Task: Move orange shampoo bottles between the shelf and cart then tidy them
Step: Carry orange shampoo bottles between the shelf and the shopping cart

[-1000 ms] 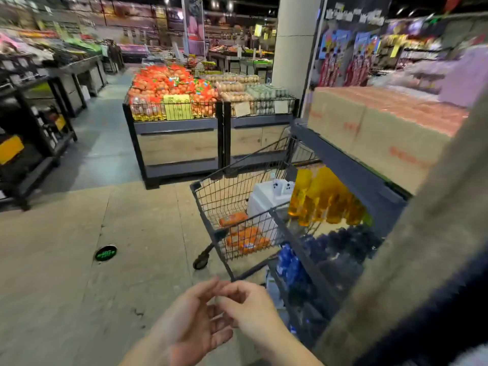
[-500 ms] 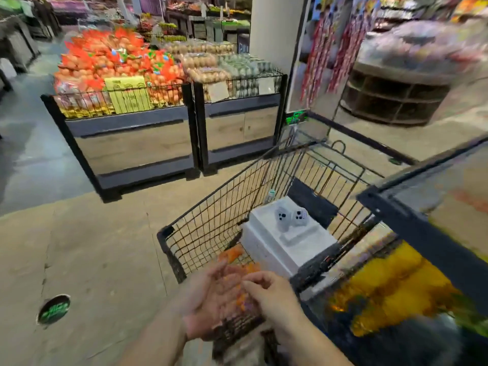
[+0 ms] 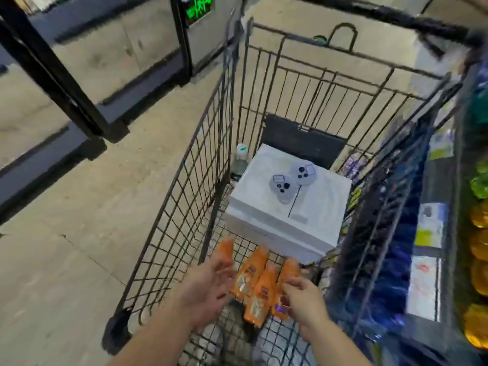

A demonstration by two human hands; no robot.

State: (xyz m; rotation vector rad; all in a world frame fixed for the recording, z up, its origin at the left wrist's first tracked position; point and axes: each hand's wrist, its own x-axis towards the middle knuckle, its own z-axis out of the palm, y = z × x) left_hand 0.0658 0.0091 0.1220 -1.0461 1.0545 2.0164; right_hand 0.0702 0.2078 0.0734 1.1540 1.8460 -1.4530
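Four orange shampoo bottles point(image 3: 260, 282), one white box point(image 3: 287, 207), one cart point(image 3: 184, 207), two hands point(image 3: 208, 286).

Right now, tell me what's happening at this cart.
A person is leaning over a wire shopping cart, both hands down among the orange shampoo bottles lying in the near end of its basket. The left hand is open beside the bottles, and the right hand has its fingers on the rightmost one; a firm grip is not clear. A white box sits further in, and a stocked shelf stands on the right.
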